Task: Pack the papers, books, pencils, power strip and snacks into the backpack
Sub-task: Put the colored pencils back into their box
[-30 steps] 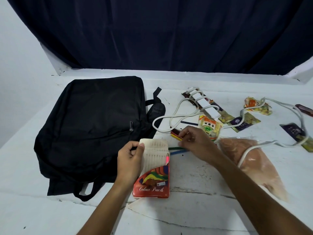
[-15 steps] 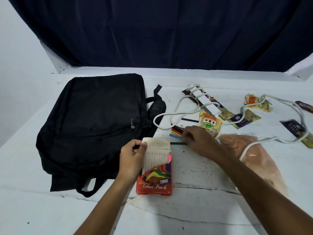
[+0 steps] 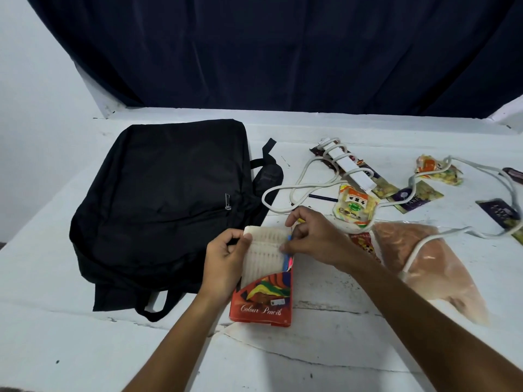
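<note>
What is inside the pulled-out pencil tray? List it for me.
The white tray, half out of the red pencil box, shows mostly bare slots. A blue pencil and a pink one sit at its right edge, under the right hand. The part inside the box is hidden.

Black backpack (image 3: 158, 199), red pencil box (image 3: 261, 302) with rainbow stripes, white power strip (image 3: 349, 165), navy curtain (image 3: 283, 52)
</note>
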`<move>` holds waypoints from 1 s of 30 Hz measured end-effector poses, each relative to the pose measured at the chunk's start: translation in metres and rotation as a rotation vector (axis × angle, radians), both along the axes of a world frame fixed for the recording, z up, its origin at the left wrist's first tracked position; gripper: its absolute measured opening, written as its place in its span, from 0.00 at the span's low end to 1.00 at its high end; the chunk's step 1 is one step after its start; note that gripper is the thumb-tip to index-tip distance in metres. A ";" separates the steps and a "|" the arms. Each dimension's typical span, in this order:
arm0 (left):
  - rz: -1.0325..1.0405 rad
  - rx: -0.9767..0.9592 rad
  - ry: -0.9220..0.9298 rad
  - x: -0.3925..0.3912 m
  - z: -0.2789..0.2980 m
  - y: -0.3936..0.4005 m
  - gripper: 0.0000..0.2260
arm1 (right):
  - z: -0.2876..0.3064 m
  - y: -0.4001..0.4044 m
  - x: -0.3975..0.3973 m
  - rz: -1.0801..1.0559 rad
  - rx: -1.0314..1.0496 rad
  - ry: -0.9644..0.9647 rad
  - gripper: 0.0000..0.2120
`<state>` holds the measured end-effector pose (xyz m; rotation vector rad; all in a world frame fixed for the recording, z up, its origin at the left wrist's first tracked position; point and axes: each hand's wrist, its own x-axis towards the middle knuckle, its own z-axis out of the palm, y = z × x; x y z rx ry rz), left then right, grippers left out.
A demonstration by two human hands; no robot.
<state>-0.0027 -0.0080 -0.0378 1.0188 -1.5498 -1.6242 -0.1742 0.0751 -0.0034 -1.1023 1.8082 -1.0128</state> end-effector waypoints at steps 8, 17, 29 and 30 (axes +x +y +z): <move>0.028 0.024 0.023 0.002 -0.001 0.004 0.08 | -0.007 0.007 0.018 -0.076 0.021 0.140 0.40; 0.034 0.038 -0.010 0.001 -0.002 0.003 0.09 | -0.010 0.023 -0.008 -0.250 0.125 0.595 0.18; 0.019 0.057 -0.013 0.002 -0.004 0.004 0.09 | -0.009 0.038 -0.019 -0.116 0.398 1.035 0.21; 0.019 0.062 -0.014 0.002 -0.004 0.004 0.09 | -0.005 0.040 -0.018 -0.112 0.403 0.992 0.21</move>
